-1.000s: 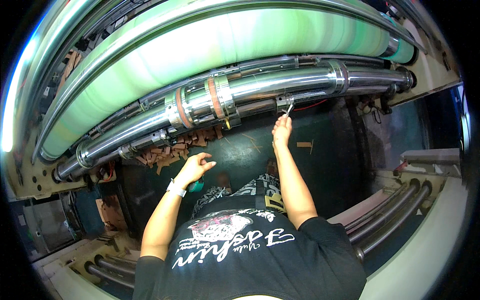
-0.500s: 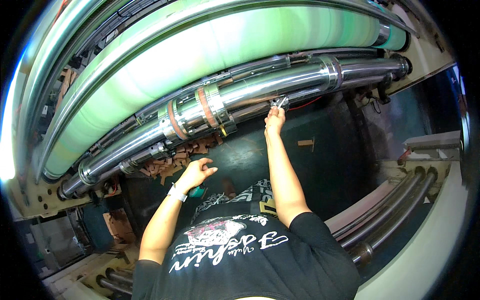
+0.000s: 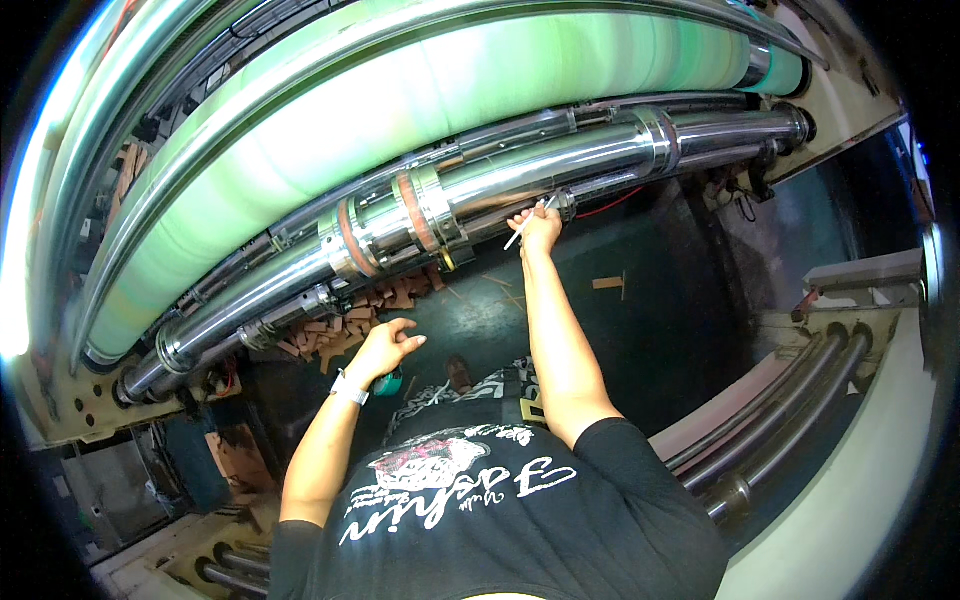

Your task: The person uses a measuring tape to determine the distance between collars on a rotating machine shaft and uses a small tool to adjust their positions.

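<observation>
My right hand (image 3: 540, 232) is closed round a thin silver rod-shaped tool (image 3: 514, 238), whose slanting end sticks out past the fingers. It is up against a clamp (image 3: 567, 206) on the narrow bar below the large chrome shaft (image 3: 550, 165). Fingers hide where tool and clamp meet. My left hand (image 3: 384, 350) hangs in the air in front of my body, fingers loosely bent and apart, with nothing in them. Under that wrist shows a round green object (image 3: 388, 385) whose kind I cannot make out.
Metal collars with brown bands (image 3: 416, 213) ring the shaft. Beyond it lies a long pale-green roller (image 3: 430, 90). Cardboard scraps (image 3: 345, 325) are heaped on the dark floor under the shaft's left part. Dark metal rollers (image 3: 790, 420) stand at the right, with a red cable (image 3: 610, 205) nearby.
My right hand has turned and shifted slightly left, and the tool now slants down-left instead of up-right. The left hand has hardly moved.
</observation>
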Tool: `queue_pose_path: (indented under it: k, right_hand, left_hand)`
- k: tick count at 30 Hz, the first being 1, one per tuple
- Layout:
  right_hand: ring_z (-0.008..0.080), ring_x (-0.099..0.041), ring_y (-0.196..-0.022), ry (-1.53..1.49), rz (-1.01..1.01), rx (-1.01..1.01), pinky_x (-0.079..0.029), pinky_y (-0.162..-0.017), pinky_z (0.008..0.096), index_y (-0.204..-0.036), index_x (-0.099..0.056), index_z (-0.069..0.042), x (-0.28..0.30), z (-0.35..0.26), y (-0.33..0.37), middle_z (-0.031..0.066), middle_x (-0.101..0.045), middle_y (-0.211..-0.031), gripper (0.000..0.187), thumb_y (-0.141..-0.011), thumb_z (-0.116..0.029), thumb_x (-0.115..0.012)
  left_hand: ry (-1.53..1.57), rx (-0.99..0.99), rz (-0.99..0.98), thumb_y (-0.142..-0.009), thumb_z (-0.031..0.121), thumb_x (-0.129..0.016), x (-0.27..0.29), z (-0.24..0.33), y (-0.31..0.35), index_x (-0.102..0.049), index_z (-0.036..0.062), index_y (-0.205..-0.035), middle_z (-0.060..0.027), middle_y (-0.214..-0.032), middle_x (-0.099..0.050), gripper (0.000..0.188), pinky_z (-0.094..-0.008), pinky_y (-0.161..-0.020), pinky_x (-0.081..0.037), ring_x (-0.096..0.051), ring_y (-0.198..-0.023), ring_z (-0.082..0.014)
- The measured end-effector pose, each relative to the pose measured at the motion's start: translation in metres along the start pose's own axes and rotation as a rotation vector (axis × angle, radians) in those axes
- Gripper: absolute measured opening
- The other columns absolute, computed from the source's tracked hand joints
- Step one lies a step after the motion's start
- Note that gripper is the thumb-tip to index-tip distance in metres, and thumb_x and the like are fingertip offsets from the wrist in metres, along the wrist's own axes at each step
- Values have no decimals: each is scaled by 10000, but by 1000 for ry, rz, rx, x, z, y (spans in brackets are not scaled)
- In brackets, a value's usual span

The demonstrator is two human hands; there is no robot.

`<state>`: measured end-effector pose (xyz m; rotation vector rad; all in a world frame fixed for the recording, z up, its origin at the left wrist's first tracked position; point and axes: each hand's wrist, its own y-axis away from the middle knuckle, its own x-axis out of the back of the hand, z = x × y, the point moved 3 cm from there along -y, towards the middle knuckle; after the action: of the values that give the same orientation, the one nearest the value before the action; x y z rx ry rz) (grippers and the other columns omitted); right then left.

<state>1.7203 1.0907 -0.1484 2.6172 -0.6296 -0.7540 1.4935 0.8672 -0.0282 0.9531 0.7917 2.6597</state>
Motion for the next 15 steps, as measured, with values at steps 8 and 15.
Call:
queue_pose_path:
  k: [8,15]
  right_hand:
    - [175,-534,-598,-154,188,140,-458,-526,315,-975,-431,74,-20,22,-35,124,-505,-762,175,-839,11,-341]
    - [123,-417,-436,-68,18,-87,-492,-422,345,-850,-372,-63,5,0,5,37,-433,-614,157,-932,-197,-384]
  left_hand:
    - [9,8,-16,-785,275,-654,-13,15,-1,-537,-16,-1114,-42,-632,-541,454,-269,-532,-408,-489,-564,-108]
    - [64,36,44,-782,257,-657,-16,3,11,-544,-29,-1092,-39,-619,-541,437,-255,-521,-406,-492,-557,-98]
